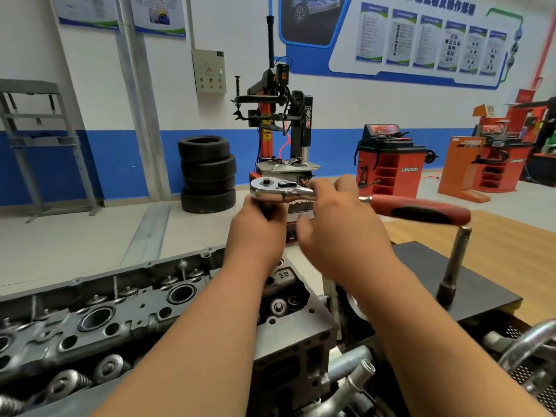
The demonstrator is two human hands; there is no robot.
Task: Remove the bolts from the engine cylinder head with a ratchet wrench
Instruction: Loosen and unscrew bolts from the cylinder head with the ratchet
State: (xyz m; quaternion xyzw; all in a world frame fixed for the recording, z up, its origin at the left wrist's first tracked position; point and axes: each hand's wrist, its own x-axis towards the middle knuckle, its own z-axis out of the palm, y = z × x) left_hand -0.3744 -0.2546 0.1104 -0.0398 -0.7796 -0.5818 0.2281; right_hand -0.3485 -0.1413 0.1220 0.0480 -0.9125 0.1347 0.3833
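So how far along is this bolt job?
Done: several holes in the cylinder head look empty, though I can't count removed bolts. In hand: the left hand grips the ratchet wrench under its head, held up in the air; the blurred right hand is at its neck. Left: setting it on a bolt.

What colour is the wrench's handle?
The handle is red with a black patch; head view.

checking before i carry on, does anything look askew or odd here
A socket extension bar stands tilted on the black plate at right, nothing visibly propping it. The ratchet wrench is in the air, off the cylinder head, gripped by the left hand.
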